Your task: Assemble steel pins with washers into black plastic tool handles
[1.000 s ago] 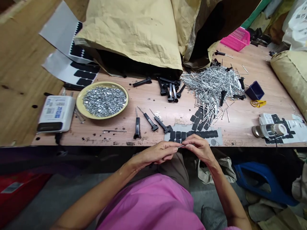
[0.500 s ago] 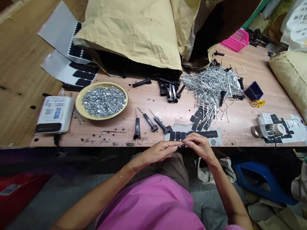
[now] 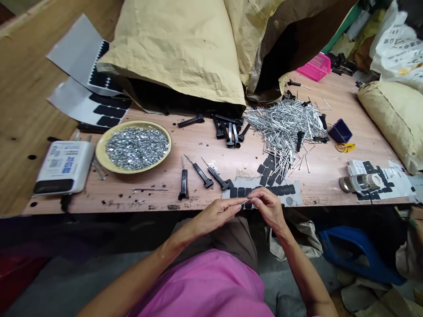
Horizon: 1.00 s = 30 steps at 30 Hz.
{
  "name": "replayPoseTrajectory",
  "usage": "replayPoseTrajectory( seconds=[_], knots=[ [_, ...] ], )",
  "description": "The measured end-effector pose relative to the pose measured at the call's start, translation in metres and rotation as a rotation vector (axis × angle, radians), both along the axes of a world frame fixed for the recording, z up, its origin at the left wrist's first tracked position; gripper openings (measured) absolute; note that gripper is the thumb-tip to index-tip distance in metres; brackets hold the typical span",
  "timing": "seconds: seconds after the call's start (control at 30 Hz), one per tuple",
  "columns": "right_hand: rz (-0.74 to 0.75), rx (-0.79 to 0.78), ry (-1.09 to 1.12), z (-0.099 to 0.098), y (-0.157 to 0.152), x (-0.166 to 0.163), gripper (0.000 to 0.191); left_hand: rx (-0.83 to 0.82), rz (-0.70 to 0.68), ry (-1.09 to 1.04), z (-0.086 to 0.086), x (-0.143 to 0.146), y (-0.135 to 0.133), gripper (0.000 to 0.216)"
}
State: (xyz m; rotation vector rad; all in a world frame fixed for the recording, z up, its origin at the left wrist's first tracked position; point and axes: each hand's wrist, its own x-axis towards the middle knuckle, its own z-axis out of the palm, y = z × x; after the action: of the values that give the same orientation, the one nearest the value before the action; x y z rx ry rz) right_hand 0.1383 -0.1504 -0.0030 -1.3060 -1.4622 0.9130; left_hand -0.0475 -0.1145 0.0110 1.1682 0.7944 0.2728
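My left hand [image 3: 216, 215] and my right hand [image 3: 269, 206] meet at the table's near edge, fingertips pinched together on a thin metal pin [image 3: 248, 200] held between them. Just beyond lies a grey sheet of black adhesive pads [image 3: 264, 191]. Three finished black-handled pins [image 3: 201, 172] lie left of the sheet. A big heap of loose metal pins [image 3: 284, 123] sits further back on the right. A yellow dish of small silver washers [image 3: 134, 145] stands at the left.
A pile of black plastic handles [image 3: 228, 127] lies before a large tan paper sack [image 3: 178, 48]. A white box [image 3: 64, 167] rests at the left edge, a small blue cup [image 3: 340, 130] and pink basket [image 3: 313, 67] at the right. A glue bottle [image 3: 358, 182] lies near the right front.
Both hands stay pinched on the pin with only slight finger movement. The camera has shifted a little, so the table appears lower and further left.
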Motion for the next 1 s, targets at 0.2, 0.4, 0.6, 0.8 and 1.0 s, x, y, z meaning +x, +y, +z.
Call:
replayPoseTrajectory(
  seconds=[0.2,0.4,0.6,0.8,1.0],
  knots=[
    [-0.048,0.015,0.022,0.000,0.001,-0.005,0.009,0.060,0.077,-0.018,-0.004,0.005,-0.002,0.060],
    [-0.069,0.025,0.068,-0.002,-0.001,-0.010,0.010,0.291,0.174,0.035,-0.002,0.006,-0.003,0.038],
    [-0.008,-0.022,-0.002,0.009,-0.003,-0.005,0.014,0.207,0.168,-0.039,-0.001,0.002,0.000,0.032],
    [-0.016,0.017,-0.046,0.005,0.001,-0.008,0.018,0.251,0.171,-0.010,-0.003,0.003,-0.002,0.031],
    [-0.072,0.008,-0.050,0.002,0.001,-0.015,0.022,0.309,0.219,0.011,-0.004,0.006,-0.003,0.033]
  ],
)
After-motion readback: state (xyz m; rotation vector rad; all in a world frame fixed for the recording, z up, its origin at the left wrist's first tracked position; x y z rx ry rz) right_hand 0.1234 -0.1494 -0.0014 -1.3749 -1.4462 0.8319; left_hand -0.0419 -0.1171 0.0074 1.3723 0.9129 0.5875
